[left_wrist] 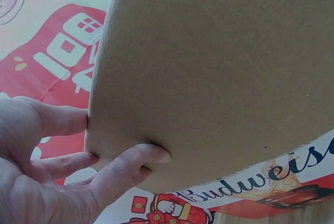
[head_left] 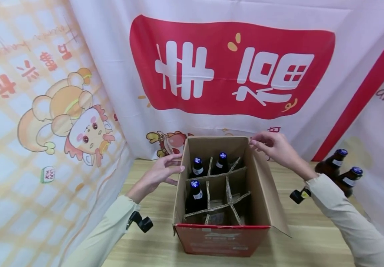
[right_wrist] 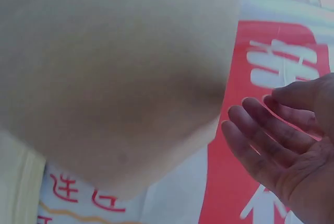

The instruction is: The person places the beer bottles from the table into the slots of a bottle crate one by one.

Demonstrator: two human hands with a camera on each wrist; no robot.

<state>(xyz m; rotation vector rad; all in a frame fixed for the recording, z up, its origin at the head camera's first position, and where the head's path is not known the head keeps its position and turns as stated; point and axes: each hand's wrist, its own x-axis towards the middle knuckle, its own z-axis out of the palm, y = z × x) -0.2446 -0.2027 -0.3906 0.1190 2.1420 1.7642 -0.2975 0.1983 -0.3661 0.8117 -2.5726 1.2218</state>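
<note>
A cardboard beer carton [head_left: 223,241] stands open-topped on the table, its inside split by cardboard dividers [head_left: 217,204]. Three dark bottles with blue caps sit in it: one bottle [head_left: 197,167] at the far left, another bottle [head_left: 222,163] beside it, and a third bottle [head_left: 195,195] nearer. My left hand [head_left: 160,171] touches the carton's left side with spread fingers. The left wrist view shows its fingertips against a brown flap [left_wrist: 209,78]. At the far right corner is my right hand [head_left: 273,146], fingers loosely bent; in the right wrist view they are apart from the right flap [right_wrist: 120,78].
Two more dark bottles, a rear bottle [head_left: 332,163] and a front bottle [head_left: 348,181], stand at the right beside my right sleeve. The carton's right flap slopes outward over the wooden table [head_left: 145,237]. Printed cloth [head_left: 112,22] hangs behind and on both sides.
</note>
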